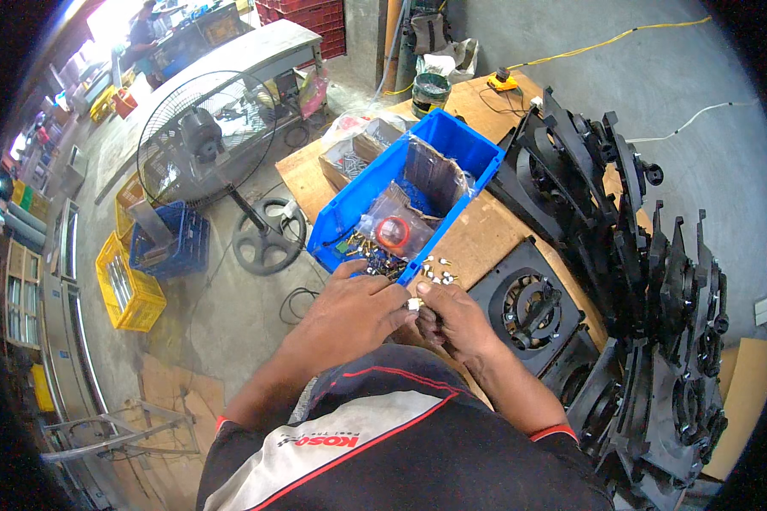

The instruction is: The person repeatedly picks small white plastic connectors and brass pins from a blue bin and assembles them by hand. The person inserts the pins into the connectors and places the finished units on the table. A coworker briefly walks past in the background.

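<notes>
Close in front of my body, both hands meet around a small white-and-brass fitting point(414, 304). My right hand point(456, 322) is closed, its thumb pressed near the fitting and its other fingers curled underneath. My left hand point(349, 311) pinches at the fitting from the other side, with one finger stretched toward the blue bin's near edge. Beyond them stands the blue plastic bin point(324, 241), with loose brass and dark small parts point(373, 260), a clear bag point(392, 209) and a red ring point(392, 232) inside. Several similar white fittings point(439, 274) lie on the wooden table point(477, 234) beside the bin.
Black fan shrouds point(528, 298) lie on the table at right, with more stacked point(682, 341) beside it. A cardboard box of screws point(349, 162) and a green pot point(430, 94) stand behind the bin. At left are a floor fan point(204, 136) and a yellow crate point(132, 285).
</notes>
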`<state>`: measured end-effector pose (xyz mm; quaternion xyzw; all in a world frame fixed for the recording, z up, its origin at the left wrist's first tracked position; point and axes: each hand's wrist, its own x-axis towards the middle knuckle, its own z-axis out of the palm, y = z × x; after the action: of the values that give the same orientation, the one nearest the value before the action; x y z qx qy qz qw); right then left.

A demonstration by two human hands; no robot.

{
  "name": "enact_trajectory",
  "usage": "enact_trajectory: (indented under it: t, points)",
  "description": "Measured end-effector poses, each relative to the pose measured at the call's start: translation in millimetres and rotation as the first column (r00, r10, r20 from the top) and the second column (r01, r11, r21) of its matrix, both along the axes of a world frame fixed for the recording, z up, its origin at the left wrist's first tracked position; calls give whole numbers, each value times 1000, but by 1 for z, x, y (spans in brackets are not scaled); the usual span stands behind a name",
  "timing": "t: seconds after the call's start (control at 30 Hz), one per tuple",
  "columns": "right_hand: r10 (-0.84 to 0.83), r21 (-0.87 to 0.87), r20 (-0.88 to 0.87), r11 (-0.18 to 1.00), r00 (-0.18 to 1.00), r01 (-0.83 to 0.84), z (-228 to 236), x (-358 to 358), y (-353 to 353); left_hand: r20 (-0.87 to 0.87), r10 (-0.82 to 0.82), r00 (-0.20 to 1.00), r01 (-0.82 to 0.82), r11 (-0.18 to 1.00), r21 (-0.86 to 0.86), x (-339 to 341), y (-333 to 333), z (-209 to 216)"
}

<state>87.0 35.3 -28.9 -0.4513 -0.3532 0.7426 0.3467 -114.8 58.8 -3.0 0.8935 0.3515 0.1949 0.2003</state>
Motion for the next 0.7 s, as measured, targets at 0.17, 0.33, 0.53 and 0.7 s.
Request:
enact_trajectory:
  t: [0.17, 0.33, 0.53, 0.7]
  points:
    - [-171, 529, 359, 847, 917, -49, -12, -4, -8, 144, -13, 990, 27, 995, -92, -4, 2, -12]
    - [-425, 896, 406, 358, 809, -262, -14, -3, -3, 281, 69, 957, 82, 867, -492, -4, 1, -12]
    - [-295, 775, 576, 493, 762, -395, -5, 1, -3, 225, -19, 974, 98, 934, -345, -1, -7, -25]
    - [-299, 616, 432, 787, 851, -35, -18, -13, -14, 264, 57, 963, -23, 991, -131, 8, -11, -40]
